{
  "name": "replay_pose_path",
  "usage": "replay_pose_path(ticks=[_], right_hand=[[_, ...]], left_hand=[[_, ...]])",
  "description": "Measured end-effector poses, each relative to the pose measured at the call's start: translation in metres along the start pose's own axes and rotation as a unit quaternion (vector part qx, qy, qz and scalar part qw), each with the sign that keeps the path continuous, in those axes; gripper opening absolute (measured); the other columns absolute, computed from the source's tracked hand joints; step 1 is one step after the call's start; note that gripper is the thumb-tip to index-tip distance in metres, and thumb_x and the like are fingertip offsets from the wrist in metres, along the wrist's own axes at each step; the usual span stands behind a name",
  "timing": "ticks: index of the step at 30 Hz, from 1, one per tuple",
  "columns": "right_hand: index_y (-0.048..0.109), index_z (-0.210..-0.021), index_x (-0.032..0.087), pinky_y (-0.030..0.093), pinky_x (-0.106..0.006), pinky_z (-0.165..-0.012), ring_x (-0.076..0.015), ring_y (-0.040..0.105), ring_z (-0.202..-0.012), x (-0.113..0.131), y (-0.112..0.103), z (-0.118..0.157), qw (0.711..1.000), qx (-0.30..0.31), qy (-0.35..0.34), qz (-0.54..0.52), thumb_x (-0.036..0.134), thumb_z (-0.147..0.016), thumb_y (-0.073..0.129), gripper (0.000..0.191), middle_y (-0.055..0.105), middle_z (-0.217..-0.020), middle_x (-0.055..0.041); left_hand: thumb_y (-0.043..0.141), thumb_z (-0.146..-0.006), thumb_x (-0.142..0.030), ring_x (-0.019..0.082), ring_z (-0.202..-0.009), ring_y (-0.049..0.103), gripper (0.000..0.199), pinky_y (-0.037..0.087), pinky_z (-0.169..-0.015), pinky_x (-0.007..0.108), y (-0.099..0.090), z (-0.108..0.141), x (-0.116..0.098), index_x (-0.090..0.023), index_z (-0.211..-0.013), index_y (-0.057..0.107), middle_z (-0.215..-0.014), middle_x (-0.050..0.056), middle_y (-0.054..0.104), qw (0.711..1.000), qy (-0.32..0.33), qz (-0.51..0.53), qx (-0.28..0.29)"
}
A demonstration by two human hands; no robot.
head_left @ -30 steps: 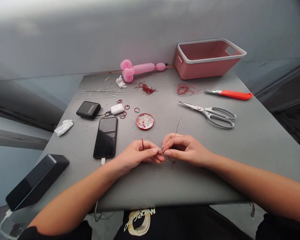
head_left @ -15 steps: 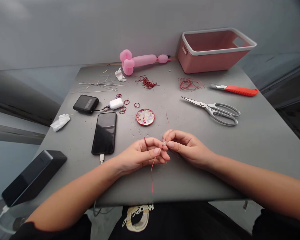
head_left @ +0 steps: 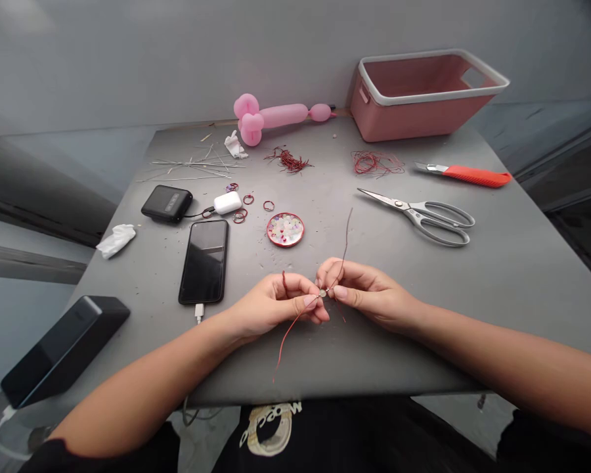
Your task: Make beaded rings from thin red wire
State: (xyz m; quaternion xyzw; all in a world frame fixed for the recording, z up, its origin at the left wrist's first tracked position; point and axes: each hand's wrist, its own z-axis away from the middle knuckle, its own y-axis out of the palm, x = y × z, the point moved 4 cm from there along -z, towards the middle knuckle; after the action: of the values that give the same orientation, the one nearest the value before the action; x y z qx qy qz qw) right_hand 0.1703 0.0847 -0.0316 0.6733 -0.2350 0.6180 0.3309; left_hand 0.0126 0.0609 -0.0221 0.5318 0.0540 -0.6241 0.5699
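Between the fingertips of both hands, above the table's front part, is a small pale bead [head_left: 323, 293] on a thin red cord [head_left: 284, 341]. My left hand [head_left: 288, 299] pinches the cord just left of the bead, and one end hangs down below the thumb. A dark red cord ring [head_left: 284, 281] circles one of its fingers. My right hand [head_left: 362, 286] is closed on the cord at the bead's right side, with an end sticking up past the fingers and another bit hanging beneath. Ahead of the hands lies a round red-rimmed dish [head_left: 285, 230] of small beads.
Scissors [head_left: 414, 213], a red-handled utility knife [head_left: 465, 174] and loose red cord [head_left: 374, 163] lie right. Left are a phone [head_left: 203, 261], black power bank [head_left: 167, 203], white case [head_left: 227, 203] and several cord rings [head_left: 268, 205]. Behind stand a pink basket [head_left: 408, 121] and a balloon [head_left: 283, 115].
The bead now shows between the hands, which have drawn slightly apart. The lower cord end has swung left, and the upper end stands longer and leans right.
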Motion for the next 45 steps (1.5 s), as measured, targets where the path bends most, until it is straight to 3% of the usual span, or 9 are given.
replay_pose_path(ticks=[6,14,21,26,32,40,45], right_hand=[[0.059,-0.082,0.019,0.047,-0.029,-0.08,-0.0129,0.053,-0.084,0.007,0.001,0.001,0.999,0.025,-0.006,0.034,0.042,-0.091,0.06,0.025,0.051,-0.094,-0.0036],[0.062,-0.081,0.019,0.047,-0.029,-0.076,-0.0136,0.055,-0.08,0.009,0.0,0.002,0.997,-0.028,-0.023,0.07,0.04,-0.092,0.058,0.025,0.055,-0.088,-0.0038],[0.06,-0.079,0.02,0.048,-0.03,-0.072,-0.0149,0.057,-0.077,0.02,0.0,0.003,0.972,-0.073,-0.099,0.2,0.034,-0.094,0.057,0.021,0.058,-0.083,-0.0044],[0.058,-0.083,0.02,0.05,-0.032,-0.075,-0.0158,0.056,-0.081,0.022,0.005,0.007,0.954,-0.049,-0.156,0.252,0.03,-0.096,0.052,0.018,0.057,-0.085,-0.005],[0.054,-0.084,0.02,0.048,-0.03,-0.075,-0.0155,0.054,-0.083,0.023,0.009,0.008,0.946,-0.023,-0.161,0.279,0.028,-0.098,0.047,0.018,0.054,-0.086,-0.0048],[0.053,-0.082,0.021,0.046,-0.03,-0.071,-0.0153,0.052,-0.079,0.021,0.006,0.007,0.954,-0.061,-0.156,0.247,0.032,-0.099,0.047,0.02,0.052,-0.083,-0.0033],[0.052,-0.081,0.021,0.046,-0.032,-0.074,-0.0164,0.052,-0.079,0.021,0.005,0.008,0.954,-0.061,-0.164,0.245,0.033,-0.099,0.047,0.022,0.052,-0.081,-0.0036]], left_hand=[[0.084,-0.067,-0.041,0.01,-0.066,0.066,0.034,0.051,-0.073,0.024,0.001,0.002,0.0,-0.013,-0.073,0.066,-0.07,0.003,0.073,0.999,-0.013,-0.034,-0.002],[0.086,-0.066,-0.038,0.011,-0.071,0.07,0.033,0.053,-0.076,0.025,0.0,0.0,0.003,-0.013,-0.08,0.069,-0.073,0.004,0.075,1.0,-0.016,-0.003,-0.017],[0.081,-0.072,-0.043,0.014,-0.079,0.07,0.033,0.052,-0.081,0.027,-0.001,0.0,0.005,-0.013,-0.081,0.071,-0.081,0.006,0.075,1.0,-0.015,-0.014,-0.02],[0.081,-0.068,-0.05,0.012,-0.071,0.064,0.04,0.049,-0.076,0.025,0.003,0.002,0.002,-0.014,-0.076,0.066,-0.074,0.004,0.07,0.997,-0.021,-0.068,-0.009],[0.073,-0.072,-0.059,0.01,-0.066,0.055,0.046,0.043,-0.068,0.024,0.006,0.003,-0.002,-0.014,-0.074,0.061,-0.067,0.001,0.062,0.987,0.002,-0.164,-0.003],[0.068,-0.078,-0.058,0.009,-0.065,0.052,0.045,0.043,-0.069,0.023,0.008,0.002,0.0,-0.014,-0.082,0.063,-0.076,0.003,0.066,0.993,0.028,-0.113,0.006],[0.064,-0.083,-0.056,0.011,-0.072,0.055,0.042,0.045,-0.074,0.025,0.011,0.003,-0.001,-0.015,-0.083,0.059,-0.081,0.004,0.063,0.986,0.065,-0.151,0.029]])
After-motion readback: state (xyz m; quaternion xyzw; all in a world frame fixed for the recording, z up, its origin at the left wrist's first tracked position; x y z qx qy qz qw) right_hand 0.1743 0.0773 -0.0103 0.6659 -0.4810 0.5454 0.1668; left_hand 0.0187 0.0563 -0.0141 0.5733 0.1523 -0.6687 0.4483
